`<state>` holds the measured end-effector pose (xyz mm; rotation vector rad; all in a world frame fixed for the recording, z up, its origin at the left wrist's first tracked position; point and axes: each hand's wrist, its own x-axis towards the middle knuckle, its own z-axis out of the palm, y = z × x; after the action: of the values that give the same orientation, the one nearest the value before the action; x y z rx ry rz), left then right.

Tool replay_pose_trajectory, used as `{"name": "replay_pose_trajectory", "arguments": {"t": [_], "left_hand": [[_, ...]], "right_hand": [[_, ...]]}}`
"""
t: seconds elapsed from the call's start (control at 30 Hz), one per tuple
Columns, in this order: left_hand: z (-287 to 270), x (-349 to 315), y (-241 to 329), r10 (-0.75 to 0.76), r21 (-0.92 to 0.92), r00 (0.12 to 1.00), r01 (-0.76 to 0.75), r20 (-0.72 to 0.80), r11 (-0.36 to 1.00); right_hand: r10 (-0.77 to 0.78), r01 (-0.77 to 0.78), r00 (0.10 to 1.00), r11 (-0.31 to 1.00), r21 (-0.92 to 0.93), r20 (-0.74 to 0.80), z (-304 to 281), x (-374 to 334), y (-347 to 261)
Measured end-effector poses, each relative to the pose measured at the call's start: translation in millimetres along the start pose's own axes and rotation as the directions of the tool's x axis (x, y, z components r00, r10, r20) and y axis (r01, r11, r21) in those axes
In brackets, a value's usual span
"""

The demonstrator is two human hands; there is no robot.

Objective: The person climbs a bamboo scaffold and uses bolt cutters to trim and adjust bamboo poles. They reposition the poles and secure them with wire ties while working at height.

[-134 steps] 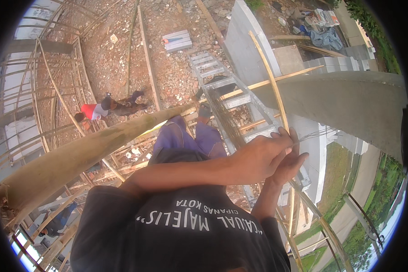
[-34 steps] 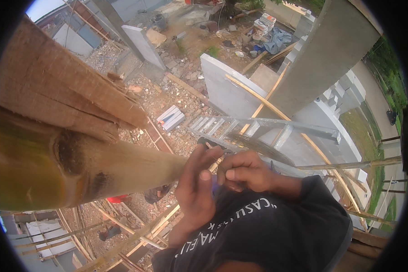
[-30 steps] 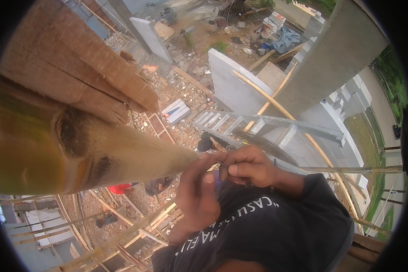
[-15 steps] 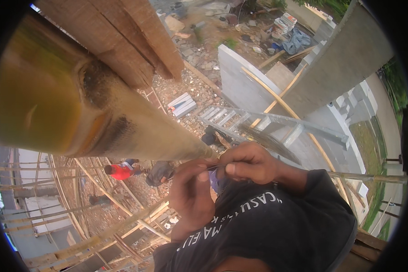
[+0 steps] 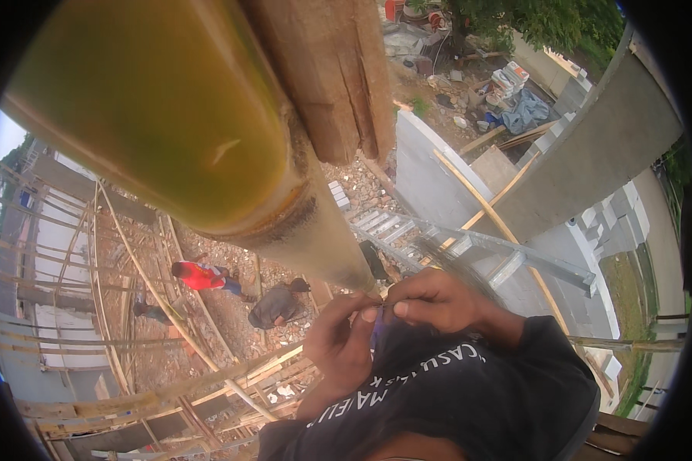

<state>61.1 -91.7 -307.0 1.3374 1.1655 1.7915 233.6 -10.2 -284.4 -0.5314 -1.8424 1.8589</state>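
Note:
Both my hands meet just below the narrow-looking far end of a thick bamboo pole [image 5: 169,131], in front of my dark shirt [image 5: 469,384]. My left hand [image 5: 340,340] is closed, thumb and forefinger pinched on a thin dark wire [image 5: 381,303]. Close beside it on the right, my right hand [image 5: 432,300] pinches the same wire, fingers curled. Most of the wire is hidden by the fingers. The pole, yellow-green with a dark-ringed joint, runs from the upper left down to my hands. A rough brown wooden beam [image 5: 327,73] stands along its right side.
Far below, an aluminium ladder [image 5: 507,265] leans by grey block walls [image 5: 438,169]. Several people are on the rubble ground, one in a red shirt [image 5: 200,275], another in dark grey [image 5: 277,303]. Bamboo scaffolding poles [image 5: 61,342] cross the left; a blue tarp [image 5: 524,111] lies at upper right.
The view has shifted, so the pole and beam appear further right. My hands stay pinched together, slightly lower and closer; the wire strands between them show less.

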Motion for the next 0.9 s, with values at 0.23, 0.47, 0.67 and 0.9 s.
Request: {"name": "replay_pose_trajectory", "arguments": {"t": [0.23,0.47,0.67,0.9], "left_hand": [[-12.5,-3.2,7.3,-0.153,-0.21,0.983,0.172,0.105,0.962],[-18.9,-3.2,-15.7,0.022,-0.246,0.972,0.037,0.233,0.969],[-37.8,1.8,-11.9,-0.064,-0.246,0.967,0.127,0.248,0.961],[-49.7,-11.6,-19.8,-0.092,-0.507,0.988,0.144,0.126,0.85]], "right_hand": [[0.084,-0.118,0.989,0.943,0.311,0.12,3.4,4.5,10.6],[0.09,-0.167,0.976,0.896,0.411,0.199,16.2,9.8,25.5],[0.144,-0.225,0.97,0.843,0.488,0.197,26.6,27.1,31.5],[-0.131,0.117,0.99,0.967,-0.226,-0.047,17.4,25.2,44.8]]}}
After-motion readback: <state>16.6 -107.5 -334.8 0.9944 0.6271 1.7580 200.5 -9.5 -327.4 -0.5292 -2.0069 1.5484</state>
